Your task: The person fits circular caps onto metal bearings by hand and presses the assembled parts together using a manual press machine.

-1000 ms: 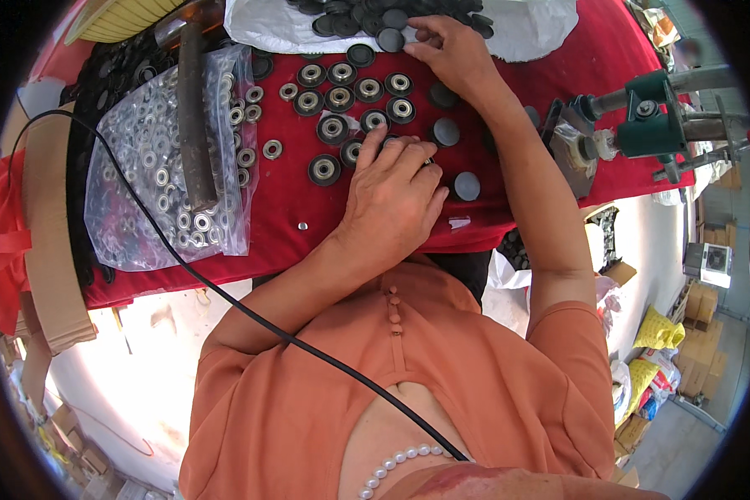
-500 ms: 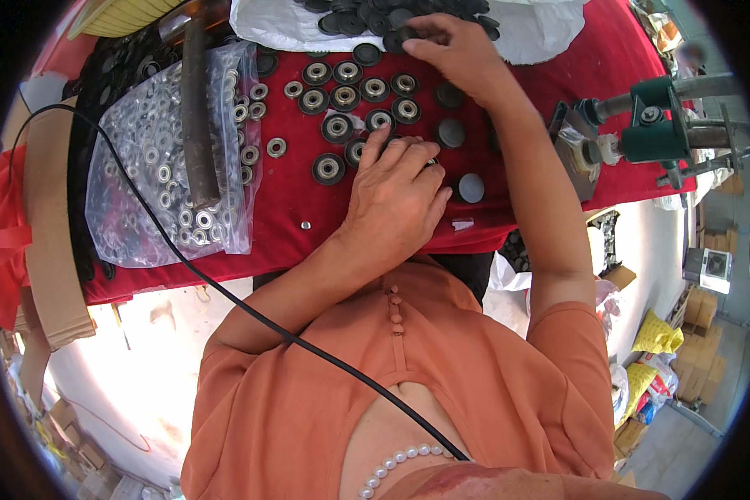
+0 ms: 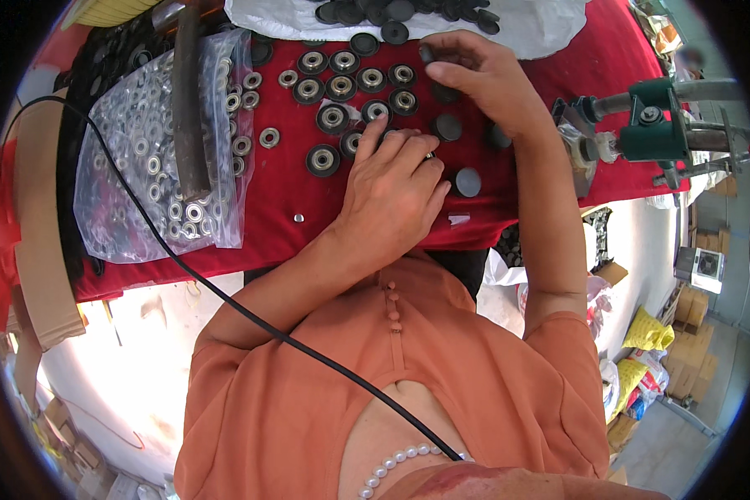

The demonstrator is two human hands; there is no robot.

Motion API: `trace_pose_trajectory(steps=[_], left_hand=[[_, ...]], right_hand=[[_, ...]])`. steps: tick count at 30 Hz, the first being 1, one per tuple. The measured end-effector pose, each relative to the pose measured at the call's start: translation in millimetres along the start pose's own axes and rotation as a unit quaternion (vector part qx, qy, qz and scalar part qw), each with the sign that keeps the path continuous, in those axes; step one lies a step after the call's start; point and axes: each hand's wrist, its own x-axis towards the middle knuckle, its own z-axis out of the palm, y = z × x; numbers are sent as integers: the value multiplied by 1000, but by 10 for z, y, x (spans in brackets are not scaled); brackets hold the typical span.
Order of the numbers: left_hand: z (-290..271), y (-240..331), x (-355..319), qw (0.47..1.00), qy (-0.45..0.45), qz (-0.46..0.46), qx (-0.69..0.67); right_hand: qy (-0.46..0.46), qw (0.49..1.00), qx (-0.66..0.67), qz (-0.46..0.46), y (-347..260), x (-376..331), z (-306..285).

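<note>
Head view: my left hand lies palm-down on the red cloth, fingers pressed together and curled over a small part near the cluster of assembled wheels. I cannot tell exactly what sits under the fingertips; they seem to pin it flat so it will not roll. My right hand is farther from me than the cluster and to its right, thumb and fingers pinching a black disc, held up at the edge where the white sheet carries the pile of black discs, so supply is close. Loose black caps lie right of the cluster. The clear bag of bearings sits left of the cluster with a dark bar across it, likely weighing it down. A green clamp tool stands far right of the cluster.
</note>
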Motion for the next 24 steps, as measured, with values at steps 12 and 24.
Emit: trace_pose_trajectory(steps=[12, 24], left_hand=[[0, -12, -14, 1000, 6, -1, -4], [-19, -6, -9, 1000, 22, -1, -4]], right_hand=[[55, 903, -398, -151, 101, 113, 333], [74, 882, -430, -179, -25, -107, 356]])
